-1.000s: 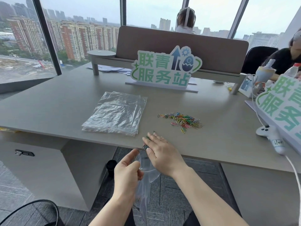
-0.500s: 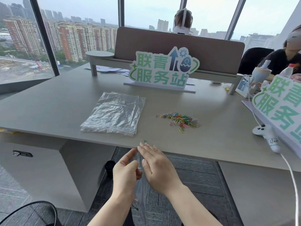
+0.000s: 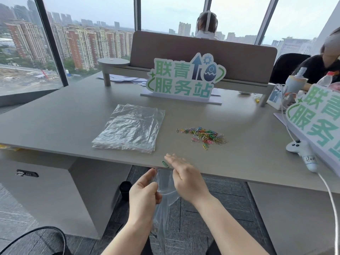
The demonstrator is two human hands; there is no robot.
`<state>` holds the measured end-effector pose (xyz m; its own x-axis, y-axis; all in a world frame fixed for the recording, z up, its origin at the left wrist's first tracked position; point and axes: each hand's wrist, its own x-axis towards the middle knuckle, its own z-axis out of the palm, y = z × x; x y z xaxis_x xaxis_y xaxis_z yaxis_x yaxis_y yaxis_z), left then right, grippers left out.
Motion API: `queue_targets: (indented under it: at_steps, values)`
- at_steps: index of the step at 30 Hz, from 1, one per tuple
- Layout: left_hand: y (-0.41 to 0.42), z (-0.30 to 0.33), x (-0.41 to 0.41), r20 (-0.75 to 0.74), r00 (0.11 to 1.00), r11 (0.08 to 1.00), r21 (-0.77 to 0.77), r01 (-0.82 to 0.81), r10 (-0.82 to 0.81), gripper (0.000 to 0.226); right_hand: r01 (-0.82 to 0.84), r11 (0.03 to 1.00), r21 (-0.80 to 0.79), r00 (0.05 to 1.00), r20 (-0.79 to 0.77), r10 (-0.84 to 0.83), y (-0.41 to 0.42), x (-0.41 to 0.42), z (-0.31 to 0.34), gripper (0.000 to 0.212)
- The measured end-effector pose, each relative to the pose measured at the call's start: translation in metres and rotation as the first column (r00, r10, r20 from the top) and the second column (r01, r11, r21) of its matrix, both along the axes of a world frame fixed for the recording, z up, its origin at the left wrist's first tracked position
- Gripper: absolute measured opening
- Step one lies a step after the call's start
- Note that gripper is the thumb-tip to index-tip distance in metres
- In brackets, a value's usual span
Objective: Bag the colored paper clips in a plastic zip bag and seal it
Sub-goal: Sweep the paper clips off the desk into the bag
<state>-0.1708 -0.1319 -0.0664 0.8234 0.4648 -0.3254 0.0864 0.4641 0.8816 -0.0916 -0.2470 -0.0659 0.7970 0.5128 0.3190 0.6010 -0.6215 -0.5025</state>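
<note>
A heap of coloured paper clips [image 3: 204,135] lies on the grey desk [image 3: 73,116], right of centre. One green clip [image 3: 165,164] rests alone at the desk's front edge. My left hand [image 3: 144,195] pinches the mouth of a clear plastic zip bag [image 3: 163,196], which hangs below the desk edge. My right hand [image 3: 185,176] is at the edge beside the green clip, fingers stretched flat, its palm against the bag's mouth. Some clips show faintly low in the bag.
A stack of clear plastic bags [image 3: 131,127] lies left of the clips. A green-lettered sign [image 3: 185,78] stands behind, another sign [image 3: 320,122] at the right with a white game controller [image 3: 301,151] and cable. Two people sit beyond the desk.
My right hand has come off the bag mouth, where it was dropping clips, and now lies flat at the desk edge. One green clip lies on the edge. The left hand keeps holding the bag.
</note>
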Motion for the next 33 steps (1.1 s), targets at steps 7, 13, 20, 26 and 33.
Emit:
queue_targets:
  at_steps: [7, 13, 20, 26, 33]
  values:
    - [-0.003, 0.001, 0.000, 0.008, 1.000, 1.000, -0.009, 0.000, 0.000, 0.052, -0.059, 0.998, -0.024, 0.993, 0.101, 0.061, -0.004, -0.012, -0.009, 0.053]
    - [-0.008, 0.000, 0.000, 0.004, 0.999, 0.999, 0.028, 0.037, -0.037, 0.054, 0.116, 0.971, 0.210, 0.991, 0.048, -0.129, -0.019, -0.006, -0.003, 0.052]
    - [-0.017, -0.004, 0.003, -0.025, 0.995, 0.993, 0.072, 0.097, -0.096, 0.058, 0.340, 0.918, -0.205, 0.923, -0.116, -0.368, -0.063, 0.061, 0.015, 0.057]
    - [-0.030, -0.006, 0.005, -0.032, 0.990, 0.987, 0.077, 0.141, -0.139, 0.056, 0.337, 0.859, -0.384, 0.907, -0.112, -0.406, -0.080, 0.098, 0.015, 0.062]
    - [-0.038, -0.007, 0.011, -0.030, 0.985, 0.981, 0.088, 0.173, -0.171, 0.057, 0.297, 0.858, -0.419, 0.915, -0.133, -0.382, -0.077, 0.118, 0.020, 0.066]
